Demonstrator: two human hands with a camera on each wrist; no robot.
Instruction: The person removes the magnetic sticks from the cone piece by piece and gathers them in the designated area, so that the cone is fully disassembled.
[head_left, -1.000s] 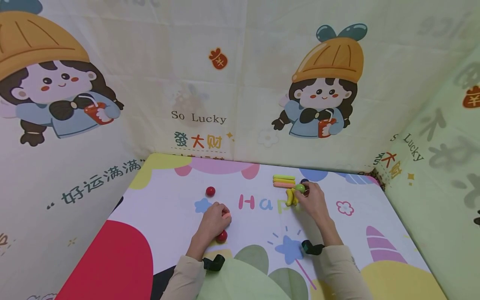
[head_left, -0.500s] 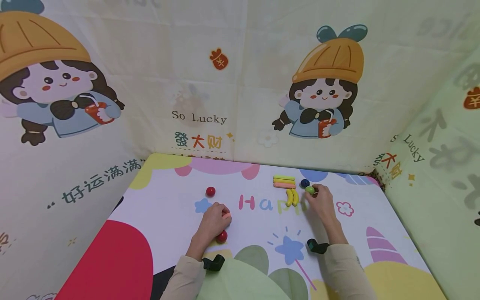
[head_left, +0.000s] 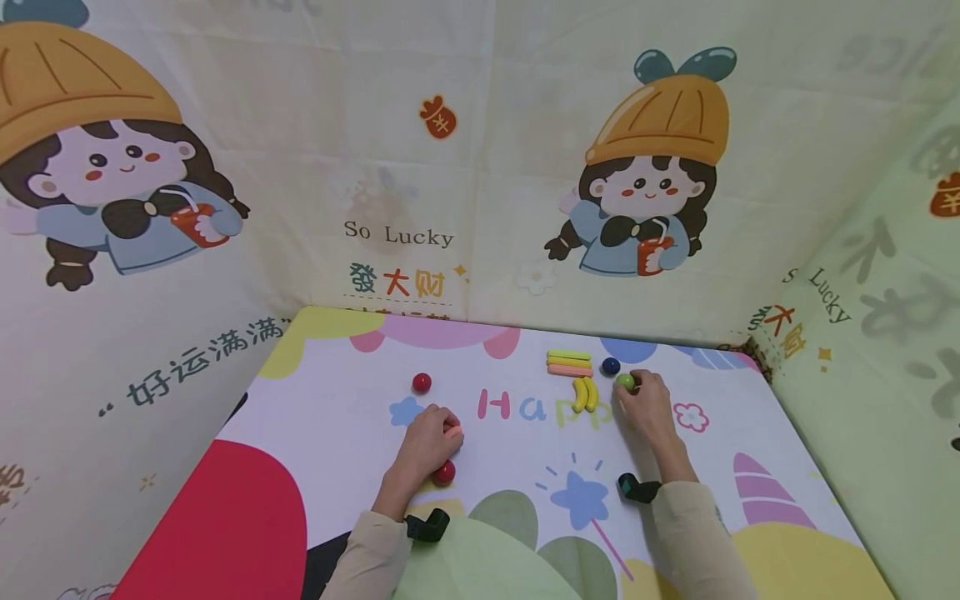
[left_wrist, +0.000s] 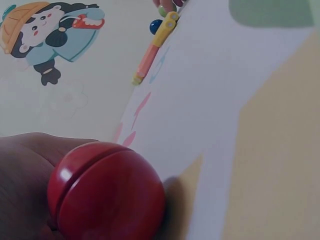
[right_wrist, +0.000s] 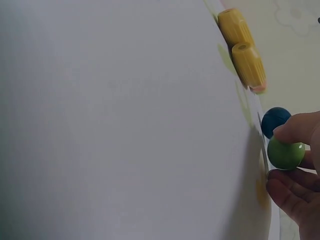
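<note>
My right hand is over the right part of the table, its thumb and fingers pinching a small green ball. A dark blue ball lies just beyond it. My left hand rests on the table with curled fingers, and a small salmon-pink piece shows between them; its full shape is hidden. Beside that hand is a red ball with a groove round it, large in the left wrist view. Farther back lies a second red ball.
Two yellow toy bananas lie left of the right hand. Behind them, three short sticks, yellow-green, yellow and salmon, lie side by side. A printed cloth wall stands along the back of the patterned table.
My right hand has moved right with the green ball, away from the bananas, leaving the blue ball and bananas fully in view. The left hand has stayed put.
</note>
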